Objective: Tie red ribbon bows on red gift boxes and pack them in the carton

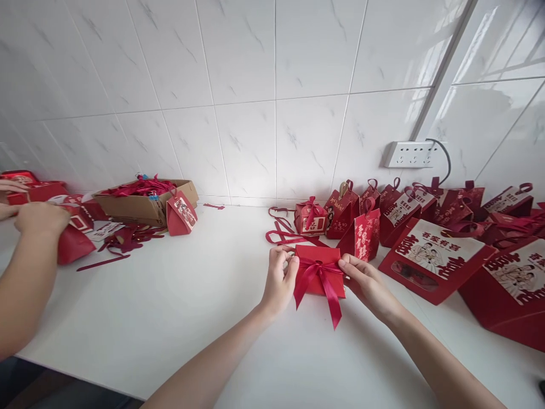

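Observation:
A red gift box (pixel 331 284) with a dark red satin ribbon bow (pixel 318 270) on its front sits between my hands, just above or on the table. My left hand (pixel 279 281) pinches its left edge, thumb in front at the ribbon. At the right edge, my right hand (pixel 368 284) grips the box and ribbon side with thumb and fingers. Two ribbon tails hang down in front. Just behind stand a small red box with a bow (pixel 310 217) and a red bag-shaped box (pixel 367 233). A loose ribbon (pixel 283 236) lies behind my left hand.
Many red gift boxes (pixel 434 255) crowd the right side of the white table (pixel 191 318). A cardboard box (pixel 131 210) of ribbons and a red triangular box (pixel 181 213) stand at left. A co-worker's hands (pixel 42 218) handle red boxes at far left. A power strip (pixel 411 154) is on the wall.

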Motion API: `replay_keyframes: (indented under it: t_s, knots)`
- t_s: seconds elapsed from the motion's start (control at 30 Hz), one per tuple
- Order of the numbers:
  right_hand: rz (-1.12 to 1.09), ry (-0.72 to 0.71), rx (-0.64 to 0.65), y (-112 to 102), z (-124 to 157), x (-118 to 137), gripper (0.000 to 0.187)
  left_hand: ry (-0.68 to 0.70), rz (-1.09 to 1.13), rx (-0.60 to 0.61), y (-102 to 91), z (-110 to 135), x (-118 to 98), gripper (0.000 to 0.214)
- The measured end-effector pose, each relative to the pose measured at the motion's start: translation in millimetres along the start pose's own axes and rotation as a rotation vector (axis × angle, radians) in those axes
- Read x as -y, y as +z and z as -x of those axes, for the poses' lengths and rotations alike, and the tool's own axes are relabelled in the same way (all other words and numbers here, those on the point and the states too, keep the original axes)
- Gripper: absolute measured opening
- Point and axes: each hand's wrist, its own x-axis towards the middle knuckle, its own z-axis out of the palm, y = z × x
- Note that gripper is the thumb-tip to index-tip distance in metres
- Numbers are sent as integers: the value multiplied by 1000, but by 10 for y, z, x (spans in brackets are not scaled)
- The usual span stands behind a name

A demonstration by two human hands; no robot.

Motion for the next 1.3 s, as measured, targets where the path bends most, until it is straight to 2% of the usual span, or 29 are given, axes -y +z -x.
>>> replay_keyframes:
  t_s: [0.2,0.73,0.87,1.0,1.17,1.3]
  knots:
    - [-11,8,-9,-6,-10,-20,47,24,-17,33,1,-3,-1,22]
    - [-144,-2,40,-37,-31,-80,40,26,32,78,-12,-37,24,21]
    - [-135,0,14,-45,-39,-72,43,-32,103,106,-31,-23,20,26]
    - [-106,8,1,-63,-51,-93,43,-98,216,188,-36,-7,18,28]
    - [-104,14,-1,-71,-56,-121,42,-188,292,213,-15,-6,11,39]
    - [-105,43,-49,-67,-72,-134,41,-276,443,348,-26,-28,11,57]
